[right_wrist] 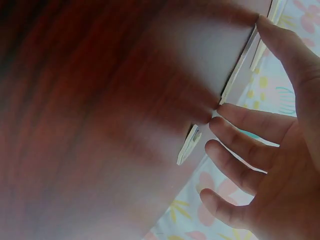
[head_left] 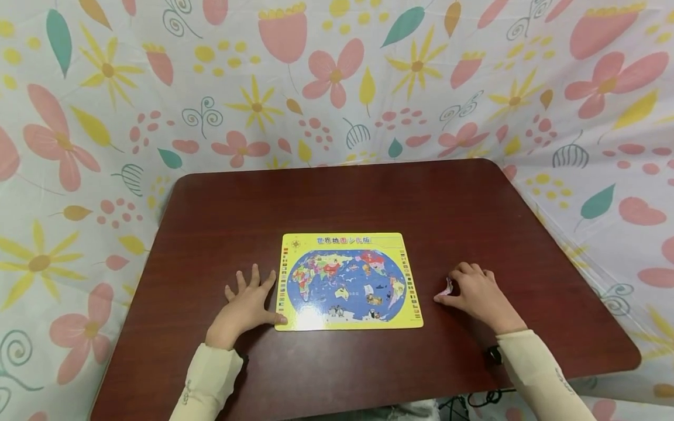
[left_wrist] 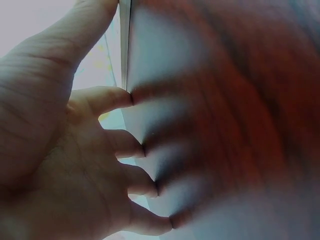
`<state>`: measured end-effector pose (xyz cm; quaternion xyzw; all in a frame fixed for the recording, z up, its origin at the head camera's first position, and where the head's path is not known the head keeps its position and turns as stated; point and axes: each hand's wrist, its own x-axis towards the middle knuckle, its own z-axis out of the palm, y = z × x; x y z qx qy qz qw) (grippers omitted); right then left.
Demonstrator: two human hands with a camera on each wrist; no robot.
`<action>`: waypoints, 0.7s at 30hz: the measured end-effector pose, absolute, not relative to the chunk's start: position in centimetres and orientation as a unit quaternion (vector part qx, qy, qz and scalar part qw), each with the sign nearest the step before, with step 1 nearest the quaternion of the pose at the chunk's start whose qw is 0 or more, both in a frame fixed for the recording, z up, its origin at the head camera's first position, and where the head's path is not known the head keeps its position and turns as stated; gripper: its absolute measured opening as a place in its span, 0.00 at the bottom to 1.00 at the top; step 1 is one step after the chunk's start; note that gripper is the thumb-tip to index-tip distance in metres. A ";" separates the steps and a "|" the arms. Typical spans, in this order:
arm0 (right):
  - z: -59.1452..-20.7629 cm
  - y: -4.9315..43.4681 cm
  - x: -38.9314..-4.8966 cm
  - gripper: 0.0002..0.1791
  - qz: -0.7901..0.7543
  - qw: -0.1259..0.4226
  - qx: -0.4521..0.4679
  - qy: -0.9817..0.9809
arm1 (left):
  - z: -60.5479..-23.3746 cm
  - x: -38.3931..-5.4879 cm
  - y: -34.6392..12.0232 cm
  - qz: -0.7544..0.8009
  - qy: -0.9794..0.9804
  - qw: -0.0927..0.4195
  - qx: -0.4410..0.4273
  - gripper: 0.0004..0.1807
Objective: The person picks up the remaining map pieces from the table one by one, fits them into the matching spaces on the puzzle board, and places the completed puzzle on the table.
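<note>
A yellow-bordered world map puzzle board point(head_left: 349, 280), with Chinese characters along its top and small flags down both sides, lies flat on the table. My left hand point(head_left: 247, 304) rests at its left side, fingers spread on the tabletop and thumb on the lower left corner. To the right of the board, my right hand point(head_left: 474, 295) pinches a small pinkish flat piece point(head_left: 447, 289) between thumb and index finger, low at the table. In the right wrist view a second small flat piece point(right_wrist: 190, 145) lies by the fingertips; the hand covers it in the head view.
The dark red-brown table point(head_left: 337, 199) has rounded corners. A white cloth point(head_left: 337, 76) printed with flowers and leaves hangs behind and at both sides. Black cables point(head_left: 487, 399) show below the front edge.
</note>
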<state>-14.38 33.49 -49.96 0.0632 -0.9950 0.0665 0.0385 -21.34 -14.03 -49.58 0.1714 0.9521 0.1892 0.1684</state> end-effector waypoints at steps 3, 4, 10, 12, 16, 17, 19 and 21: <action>-49.6 33.4 -14.5 0.34 0.065 0.049 0.066 -0.995 | -49.4 -21.4 -14.0 0.191 0.952 0.166 0.173 0.59; -49.5 33.4 -14.6 0.34 0.064 0.051 0.068 -0.994 | -49.4 -21.4 -14.0 0.192 0.952 0.166 0.173 0.59; -48.6 33.0 -14.9 0.33 0.067 0.058 0.075 -0.993 | -49.6 -21.4 -14.1 0.185 0.953 0.167 0.173 0.59; -48.4 32.7 -15.1 0.33 0.070 0.064 0.077 -0.993 | -49.6 -21.4 -14.1 0.186 0.953 0.166 0.173 0.59; -48.2 31.8 -15.6 0.32 0.073 0.072 0.085 -0.991 | -49.5 -21.5 -14.3 0.185 0.954 0.167 0.169 0.59; -48.2 31.5 -15.7 0.31 0.075 0.072 0.087 -0.991 | -49.5 -21.5 -14.3 0.185 0.953 0.168 0.168 0.59; -48.1 30.8 -15.8 0.31 0.077 0.072 0.092 -0.990 | -49.5 -21.5 -14.3 0.184 0.953 0.171 0.167 0.59; -47.9 30.1 -15.9 0.31 0.077 0.072 0.098 -0.990 | -49.5 -21.5 -14.2 0.185 0.953 0.173 0.168 0.59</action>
